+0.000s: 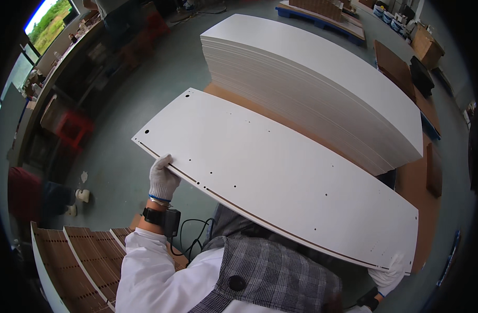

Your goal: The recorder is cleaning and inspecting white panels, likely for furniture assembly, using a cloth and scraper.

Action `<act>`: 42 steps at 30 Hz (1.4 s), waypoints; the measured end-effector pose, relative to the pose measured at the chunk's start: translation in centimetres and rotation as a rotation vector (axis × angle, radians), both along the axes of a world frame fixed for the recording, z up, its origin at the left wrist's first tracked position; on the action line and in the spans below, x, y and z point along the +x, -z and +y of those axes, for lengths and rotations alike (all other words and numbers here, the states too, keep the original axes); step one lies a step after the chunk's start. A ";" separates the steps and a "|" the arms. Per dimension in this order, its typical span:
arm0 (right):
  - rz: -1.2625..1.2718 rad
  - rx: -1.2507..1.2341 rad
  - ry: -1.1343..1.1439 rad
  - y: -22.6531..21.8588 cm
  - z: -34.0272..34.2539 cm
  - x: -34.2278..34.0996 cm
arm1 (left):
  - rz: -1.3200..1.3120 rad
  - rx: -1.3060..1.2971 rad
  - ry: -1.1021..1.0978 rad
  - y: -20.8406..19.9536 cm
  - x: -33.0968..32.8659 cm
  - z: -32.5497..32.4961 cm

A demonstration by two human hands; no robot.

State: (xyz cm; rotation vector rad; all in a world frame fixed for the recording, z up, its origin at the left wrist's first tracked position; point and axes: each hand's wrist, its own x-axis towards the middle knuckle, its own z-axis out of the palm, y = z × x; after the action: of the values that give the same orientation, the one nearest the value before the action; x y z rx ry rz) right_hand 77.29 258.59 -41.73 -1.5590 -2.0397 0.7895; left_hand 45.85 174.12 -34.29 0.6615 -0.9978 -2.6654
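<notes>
A long white panel (pixel 280 177) with drilled holes and a brown groove along its near edge is held up in front of me. My left hand (pixel 163 178), in a white knit glove, grips the near edge toward its left end, thumb on top. At the panel's right end my right hand (pixel 389 276), also gloved, holds the near corner; its fingers are partly hidden. Just beyond the panel stands a tall stack of white panels (pixel 307 68), resting on a brown board (pixel 239 101).
Brown boards with rows of holes (pixel 77 261) stand at the lower left. Along the left runs a long workbench (pixel 56 68) with a red stool (pixel 74 128) near it. A person's shoe (pixel 82 195) shows at left. Pallets with boards (pixel 322 21) lie at the back.
</notes>
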 end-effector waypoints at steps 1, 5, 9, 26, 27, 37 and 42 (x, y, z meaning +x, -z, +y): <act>-0.084 0.031 -0.014 1.1 -0.6 -0.1 | -0.012 -0.006 -0.025 1.1 0.5 -0.2; -0.320 0.129 -0.059 4.4 -2.9 -1.3 | -0.067 0.088 0.028 3.9 1.0 -0.2; -0.477 0.169 -0.142 5.7 -4.7 -2.7 | -0.108 0.152 0.052 7.1 1.5 -0.8; 0.468 -1.382 -0.770 -16.1 -15.5 -23.4 | -0.388 -1.314 -0.458 -0.4 -1.3 -2.5; 0.462 -1.168 -0.756 -16.0 -18.9 -26.3 | -0.398 -1.320 -0.470 -1.9 -1.9 -2.2; -0.286 0.135 -1.502 -9.4 -41.1 -37.2 | -0.609 -1.595 0.371 -4.8 -15.4 0.8; -0.098 0.390 -1.489 -7.8 -41.7 -35.9 | -0.609 -1.773 0.451 -4.5 -16.2 1.9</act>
State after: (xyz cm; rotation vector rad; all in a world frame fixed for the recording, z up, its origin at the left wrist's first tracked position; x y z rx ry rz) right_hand 41.41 216.88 -33.95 0.3660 -2.9838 0.6195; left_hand 29.70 175.97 -29.76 0.6902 -3.0432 -0.7151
